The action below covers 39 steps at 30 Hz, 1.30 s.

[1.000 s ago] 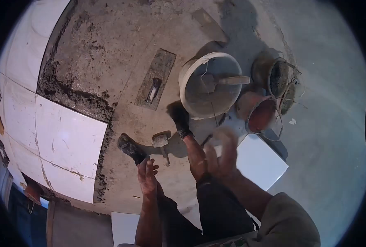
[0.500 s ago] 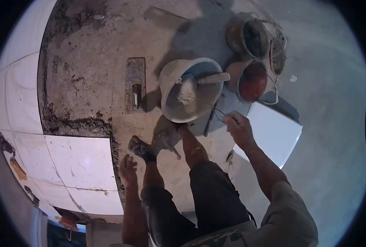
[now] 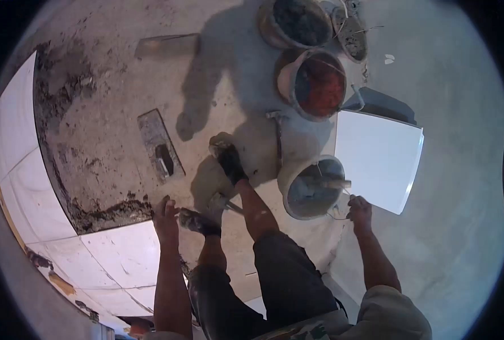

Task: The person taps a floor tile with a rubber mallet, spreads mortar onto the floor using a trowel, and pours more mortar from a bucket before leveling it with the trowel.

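Observation:
My right hand (image 3: 360, 214) is closed on the thin wire handle of a grey bucket (image 3: 295, 198), which stands or hangs just left of it. Inside the bucket lies a tool with a pale wooden handle (image 3: 337, 184). My left hand (image 3: 166, 214) is over the edge between the white tiles (image 3: 121, 255) and the rough floor, its fingers apart and nothing in them. Close by my feet, a tool with a short handle (image 3: 218, 201) lies on the floor. Further forward is a flat rectangular trowel (image 3: 157, 139) with a dark grip.
Several containers are at the top: a bucket of dark material (image 3: 269, 25), a bucket with a red inside (image 3: 323, 85) and a shallow pan (image 3: 351, 42). A hammer (image 3: 279, 139) lies left of a white panel (image 3: 377, 158). Wet mortar (image 3: 110, 214) borders the tiles.
The grey bucket has moved right and nearer to my body with my right hand, baring the hammer. One foot has stepped forward. My left hand has moved forward, and the view has shifted.

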Each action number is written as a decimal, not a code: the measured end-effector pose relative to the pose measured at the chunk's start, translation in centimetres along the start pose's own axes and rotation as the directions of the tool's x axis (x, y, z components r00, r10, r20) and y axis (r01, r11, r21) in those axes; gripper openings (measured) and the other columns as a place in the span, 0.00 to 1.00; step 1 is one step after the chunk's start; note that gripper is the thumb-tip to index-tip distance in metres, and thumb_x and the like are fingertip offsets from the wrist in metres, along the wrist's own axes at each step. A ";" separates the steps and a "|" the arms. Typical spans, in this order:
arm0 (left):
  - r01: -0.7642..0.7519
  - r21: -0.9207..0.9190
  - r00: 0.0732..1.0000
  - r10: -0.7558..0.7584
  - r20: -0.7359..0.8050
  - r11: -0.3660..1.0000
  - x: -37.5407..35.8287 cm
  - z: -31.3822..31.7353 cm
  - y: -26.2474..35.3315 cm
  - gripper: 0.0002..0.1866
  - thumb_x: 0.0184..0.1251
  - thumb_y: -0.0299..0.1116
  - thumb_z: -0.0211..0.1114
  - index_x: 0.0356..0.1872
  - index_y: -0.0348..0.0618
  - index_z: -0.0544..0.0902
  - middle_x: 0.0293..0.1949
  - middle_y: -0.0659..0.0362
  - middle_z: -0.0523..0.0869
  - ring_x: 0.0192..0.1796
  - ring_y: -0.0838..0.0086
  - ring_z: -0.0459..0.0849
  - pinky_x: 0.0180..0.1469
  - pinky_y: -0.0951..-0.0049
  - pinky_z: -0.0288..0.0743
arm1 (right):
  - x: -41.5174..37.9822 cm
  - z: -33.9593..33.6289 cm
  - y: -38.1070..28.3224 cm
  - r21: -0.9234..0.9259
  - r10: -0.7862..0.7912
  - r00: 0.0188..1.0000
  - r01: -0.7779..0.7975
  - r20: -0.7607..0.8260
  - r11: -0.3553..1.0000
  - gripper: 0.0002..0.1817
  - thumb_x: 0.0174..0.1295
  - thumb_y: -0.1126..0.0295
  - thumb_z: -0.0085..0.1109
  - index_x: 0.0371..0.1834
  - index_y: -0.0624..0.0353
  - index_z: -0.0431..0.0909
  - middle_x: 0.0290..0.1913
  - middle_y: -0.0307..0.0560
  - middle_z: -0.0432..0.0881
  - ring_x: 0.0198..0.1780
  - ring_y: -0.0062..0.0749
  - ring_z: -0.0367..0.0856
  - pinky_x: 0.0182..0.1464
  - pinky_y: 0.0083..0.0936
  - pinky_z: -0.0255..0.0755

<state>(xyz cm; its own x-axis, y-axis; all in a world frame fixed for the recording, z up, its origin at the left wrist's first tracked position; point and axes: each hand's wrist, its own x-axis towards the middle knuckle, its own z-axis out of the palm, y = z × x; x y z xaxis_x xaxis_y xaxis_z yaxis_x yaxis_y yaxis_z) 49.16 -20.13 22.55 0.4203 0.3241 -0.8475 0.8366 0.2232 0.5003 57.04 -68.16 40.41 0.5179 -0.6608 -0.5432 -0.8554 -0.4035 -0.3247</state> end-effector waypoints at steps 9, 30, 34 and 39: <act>-0.152 0.517 0.976 0.209 -0.054 0.842 3.2 3.0 2.2 0.22 0.67 0.39 0.59 0.55 0.32 0.77 0.52 0.44 0.82 0.55 0.57 0.80 0.57 0.63 0.72 | 8.9 -0.6 13.2 -0.286 0.099 0.991 -0.070 0.089 0.956 0.15 0.61 0.60 0.57 0.31 0.64 0.78 0.24 0.46 0.78 0.28 0.33 0.78 0.36 0.33 0.75; 0.093 0.647 0.962 0.099 -0.254 0.757 20.6 7.8 -3.7 0.34 0.58 0.45 0.67 0.63 0.43 0.69 0.52 0.44 0.82 0.53 0.48 0.81 0.53 0.54 0.74 | 18.8 3.8 -17.4 -0.135 -0.365 0.911 0.393 0.194 0.910 0.11 0.63 0.64 0.57 0.35 0.63 0.77 0.24 0.37 0.73 0.26 0.19 0.72 0.31 0.20 0.68; -0.143 0.836 0.907 0.409 -0.104 0.530 20.3 12.8 -3.7 0.33 0.58 0.46 0.68 0.63 0.46 0.69 0.55 0.47 0.79 0.55 0.51 0.79 0.54 0.55 0.74 | 16.2 5.0 -17.5 -0.068 -0.353 0.922 0.367 0.160 0.928 0.10 0.63 0.64 0.57 0.31 0.61 0.74 0.23 0.37 0.72 0.24 0.19 0.69 0.31 0.21 0.69; -0.216 0.683 0.958 0.286 0.011 0.698 21.0 18.7 0.0 0.30 0.59 0.38 0.65 0.64 0.45 0.70 0.57 0.48 0.78 0.60 0.55 0.75 0.59 0.58 0.71 | 15.3 4.8 -17.7 -0.065 -0.403 0.895 0.421 0.193 0.905 0.11 0.63 0.65 0.58 0.33 0.63 0.76 0.25 0.38 0.73 0.26 0.22 0.72 0.31 0.21 0.70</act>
<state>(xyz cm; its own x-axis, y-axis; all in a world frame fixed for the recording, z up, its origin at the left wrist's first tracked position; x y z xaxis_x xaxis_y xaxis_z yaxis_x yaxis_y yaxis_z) 64.58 -30.51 1.49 0.6459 0.3645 -0.6708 0.7329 -0.5419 0.4112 80.09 -68.13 34.12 0.8071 -0.3068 -0.5044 -0.5555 -0.6842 -0.4726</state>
